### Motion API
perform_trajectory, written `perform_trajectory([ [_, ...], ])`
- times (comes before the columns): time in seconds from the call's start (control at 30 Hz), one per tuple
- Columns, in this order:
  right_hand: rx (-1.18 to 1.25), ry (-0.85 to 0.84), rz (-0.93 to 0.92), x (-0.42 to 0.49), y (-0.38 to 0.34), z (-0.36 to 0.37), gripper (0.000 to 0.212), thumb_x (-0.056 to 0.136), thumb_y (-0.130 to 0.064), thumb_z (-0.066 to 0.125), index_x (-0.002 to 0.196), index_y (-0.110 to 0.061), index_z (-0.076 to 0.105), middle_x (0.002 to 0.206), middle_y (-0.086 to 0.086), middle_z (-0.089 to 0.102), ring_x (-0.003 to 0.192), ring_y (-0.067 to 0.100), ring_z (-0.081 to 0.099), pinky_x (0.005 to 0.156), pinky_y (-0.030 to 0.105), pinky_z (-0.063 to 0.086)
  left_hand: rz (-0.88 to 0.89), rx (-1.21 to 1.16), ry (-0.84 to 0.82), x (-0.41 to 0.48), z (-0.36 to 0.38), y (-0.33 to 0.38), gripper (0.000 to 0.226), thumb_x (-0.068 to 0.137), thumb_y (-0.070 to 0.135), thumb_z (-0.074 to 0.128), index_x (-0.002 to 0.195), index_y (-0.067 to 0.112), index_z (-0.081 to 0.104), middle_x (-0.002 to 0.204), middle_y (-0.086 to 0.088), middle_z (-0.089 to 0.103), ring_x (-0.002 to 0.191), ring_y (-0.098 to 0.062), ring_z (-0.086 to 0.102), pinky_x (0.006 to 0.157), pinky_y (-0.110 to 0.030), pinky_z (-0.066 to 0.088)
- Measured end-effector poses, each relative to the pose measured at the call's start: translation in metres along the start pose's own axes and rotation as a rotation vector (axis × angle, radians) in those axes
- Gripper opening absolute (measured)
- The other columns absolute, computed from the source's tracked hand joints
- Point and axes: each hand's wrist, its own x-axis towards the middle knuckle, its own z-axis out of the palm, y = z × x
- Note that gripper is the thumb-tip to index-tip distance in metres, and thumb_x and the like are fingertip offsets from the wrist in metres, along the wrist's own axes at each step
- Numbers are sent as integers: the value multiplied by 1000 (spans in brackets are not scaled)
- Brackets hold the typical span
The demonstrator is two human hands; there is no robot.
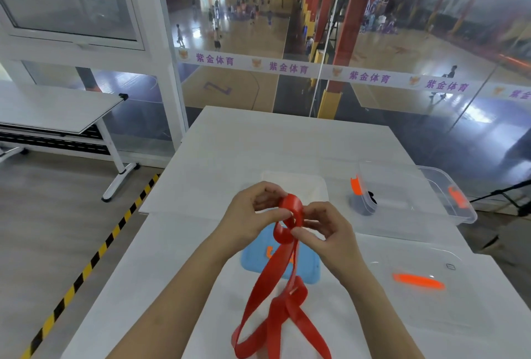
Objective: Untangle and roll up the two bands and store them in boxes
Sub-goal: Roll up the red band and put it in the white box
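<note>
Both hands, left hand (253, 215) and right hand (327, 232), pinched closed on the red band (290, 215) above the surface (178, 258), its tail trailing near; a loosened grip would likely let the starting coil spring open.

A single head-worn camera looks forward and steeply down from above the near end of the white table (287, 140), close enough that both forearms enter from the bottom edge. It faces along the table toward the glass wall (373, 42) beyond its far end (the wide lens bends straight lines near the borders). No second view overlaps it.
</note>
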Motion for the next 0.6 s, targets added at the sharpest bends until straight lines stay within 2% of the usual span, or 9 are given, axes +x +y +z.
perform_trajectory([
  [0.13, 162, 71, 61, -3, 5, 9, 33, 82, 0, 87, 102, -21, 71, 100, 11, 77, 98, 32, 77, 96, 46, 62, -3, -235, 82, 0, -2, 9, 33, 83, -3, 81, 109, 14, 71, 105, -12, 80, 101, -26, 77, 82, -33, 64],
  [0.33, 186, 102, 67, -3, 0, 20, 46, 80, 3, 88, 100, -35, 72, 103, 4, 79, 100, 27, 78, 95, 36, 62, -6, -377, 193, 0, 5, 13, 25, 92, 0, 74, 111, 15, 70, 105, -10, 80, 99, -29, 77, 87, -44, 65],
  [0.5, 205, 238, 76, -4, -4, 31, 38, 78, 5, 87, 105, -18, 73, 98, -2, 80, 97, 21, 78, 90, 24, 61, -39, -604, 226, 0, 12, 16, 26, 98, 6, 65, 120, 19, 67, 111, -2, 80, 106, -22, 77, 79, -30, 63],
  [0.6, 175, 273, 51, 0, -7, 25, 34, 76, 1, 89, 102, -18, 77, 95, -3, 81, 93, 18, 79, 85, 21, 62, -44, -546, 180, -1, 7, 12, 32, 101, 9, 62, 128, 24, 66, 116, 3, 78, 111, -19, 75, 82, -29, 62],
])
